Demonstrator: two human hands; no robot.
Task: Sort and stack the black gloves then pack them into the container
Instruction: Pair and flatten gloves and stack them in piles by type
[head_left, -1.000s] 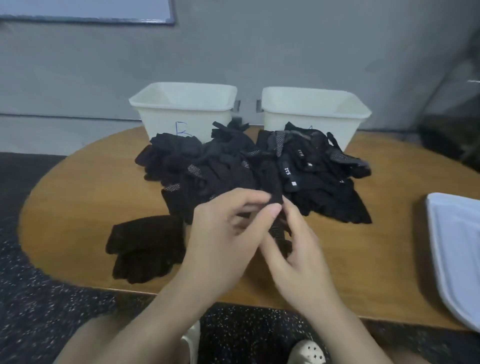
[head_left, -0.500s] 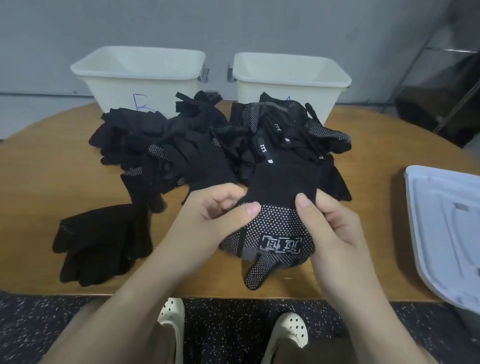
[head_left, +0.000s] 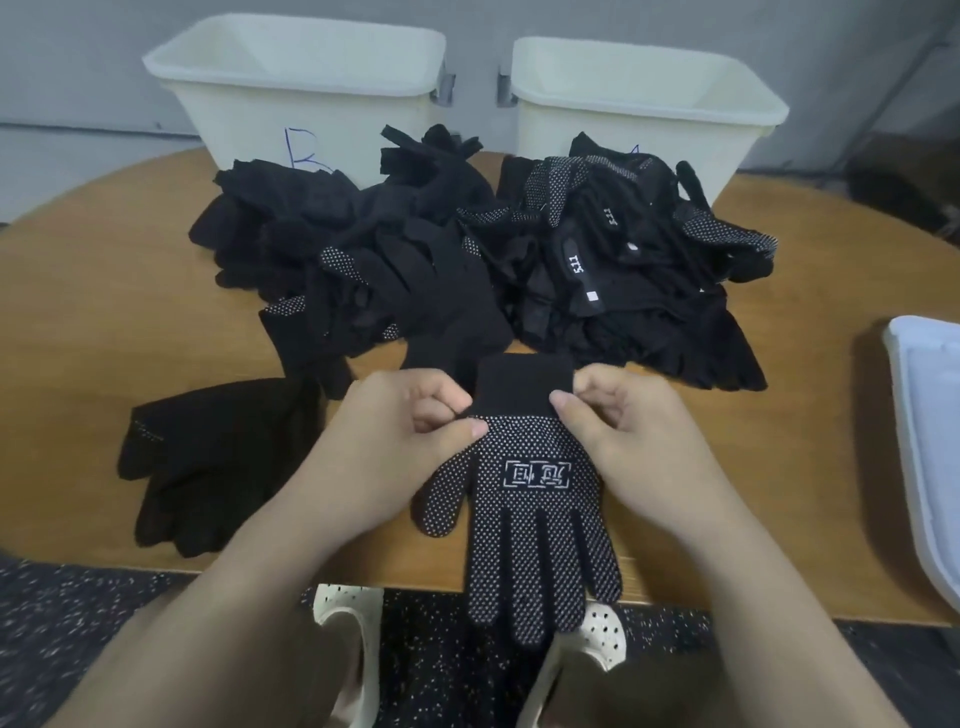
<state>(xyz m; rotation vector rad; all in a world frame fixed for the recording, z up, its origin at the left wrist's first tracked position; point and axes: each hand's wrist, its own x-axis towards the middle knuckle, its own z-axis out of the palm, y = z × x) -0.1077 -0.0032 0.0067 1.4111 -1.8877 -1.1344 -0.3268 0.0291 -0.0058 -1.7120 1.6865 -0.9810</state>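
A black glove with white grip dots (head_left: 530, 514) lies spread flat at the table's near edge, its fingers hanging over the edge toward me. My left hand (head_left: 400, 441) pinches the left side of its cuff and my right hand (head_left: 628, 431) pinches the right side. Behind it sits a large heap of black gloves (head_left: 467, 260). A plain black glove (head_left: 208, 457) lies flat by itself to the left. Two white containers stand at the back, the left one (head_left: 311, 88) marked with a blue letter, the right one (head_left: 639, 98) partly hidden by the heap.
The round wooden table (head_left: 104, 291) has a white lid or tray (head_left: 930, 441) at its right edge. My feet in white clogs (head_left: 343, 618) show below the table's near edge on a speckled dark floor.
The bunched glove has been pulled out of the heap toward me, unfolded and laid flat, dotted side up. Both hands moved from its middle to its cuff. The camera tilted down and closer.
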